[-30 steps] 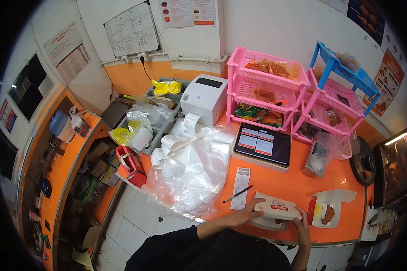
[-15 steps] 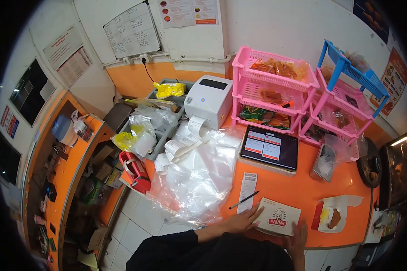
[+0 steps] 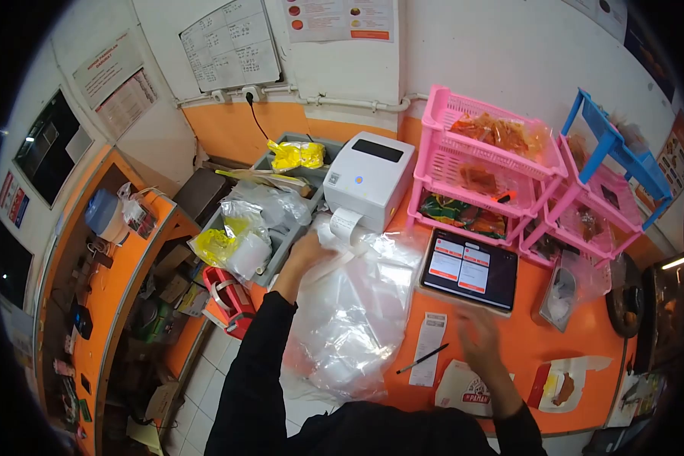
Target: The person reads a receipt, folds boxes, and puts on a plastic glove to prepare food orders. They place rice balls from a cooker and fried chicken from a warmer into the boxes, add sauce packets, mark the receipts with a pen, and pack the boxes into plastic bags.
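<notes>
At far left, an orange-topped shelf unit carries a blue-lidded container. Next comes a red bag beside a grey tray, which holds a yellow plastic packet and crumpled clear bags.

The left hand lies at the upper-left edge of a spread of clear plastic bags, near the printed paper strip hanging from a white label printer. Its fingertips are obscured, so whether they grip anything cannot be told.

Right of the printer stand a pink tiered rack with bagged food and, in front of it, a tablet with a lit screen. Nearer the counter's front edge, a black pen lies across a printed receipt.

Just right of these sits the closed white carton, lettered "PAMAN", on the orange counter. The right hand, blurred by motion, is raised beyond it, fingers parted and nothing visible in its grasp; the forearm covers part of the carton. Farther right, an open carton contains a browned fried piece, with a metal container behind.
</notes>
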Tool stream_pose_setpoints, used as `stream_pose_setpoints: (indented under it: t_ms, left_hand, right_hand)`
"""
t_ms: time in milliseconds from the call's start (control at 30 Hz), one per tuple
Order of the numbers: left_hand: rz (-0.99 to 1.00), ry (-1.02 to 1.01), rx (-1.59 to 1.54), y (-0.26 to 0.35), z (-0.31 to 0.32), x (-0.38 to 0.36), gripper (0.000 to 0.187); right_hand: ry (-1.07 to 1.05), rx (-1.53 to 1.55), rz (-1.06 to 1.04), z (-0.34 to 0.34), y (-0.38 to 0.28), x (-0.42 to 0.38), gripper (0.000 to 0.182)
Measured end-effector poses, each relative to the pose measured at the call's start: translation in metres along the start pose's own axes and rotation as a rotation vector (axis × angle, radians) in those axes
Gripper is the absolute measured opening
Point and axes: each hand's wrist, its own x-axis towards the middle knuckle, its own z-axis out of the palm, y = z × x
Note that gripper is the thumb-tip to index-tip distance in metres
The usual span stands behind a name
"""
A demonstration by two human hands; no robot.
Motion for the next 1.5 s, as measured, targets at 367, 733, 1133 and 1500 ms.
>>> stream_pose_setpoints:
  t_ms: [367, 733, 1133, 1500]
  left_hand:
    - [-0.067, -0.406, -1.163, 0.0, -0.016, -0.025, 0.014]
    - [-0.032, -0.512, -1.3, 0.007, -0.002, -0.033, 0.023]
    - [-0.135, -0.413, -1.278, 0.026, -0.007, -0.041, 0.027]
    - [-0.187, -0.32, -1.274, 0.028, -0.009, -0.05, 0.033]
  right_hand:
    - [-0.084, 0.542, 0.089, 0.2, -0.026, 0.142, 0.028]
    - [0.026, 0.648, 0.214, 0.2, -0.023, 0.143, 0.028]
    - [0.301, 0.289, -0.121, 0.193, -0.035, 0.136, 0.02]
    - [0.285, 0.335, -0.059, 0.197, -0.045, 0.131, 0.013]
